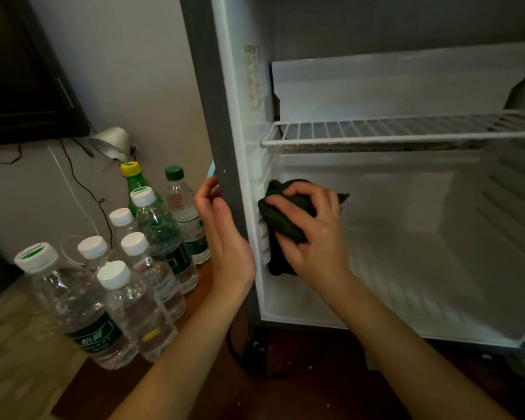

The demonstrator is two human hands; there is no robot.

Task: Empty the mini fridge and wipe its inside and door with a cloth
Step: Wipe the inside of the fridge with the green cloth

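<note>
The mini fridge (225, 122) stands open, its white inside bare below a wire shelf (406, 128). My right hand (312, 228) grips a dark green cloth (282, 219) and presses it against the ribbed left inner wall (262, 237), low down near the floor of the compartment. My left hand (225, 231) rests flat against the grey outer left edge of the fridge, fingers bent around its far side.
Several water bottles (125, 280) and a green bottle (134, 180) stand on the floor left of the fridge. A lamp (111, 142), cables and a dark screen (22, 71) lie behind them against the wall. A label (253, 77) is stuck on the upper inner wall.
</note>
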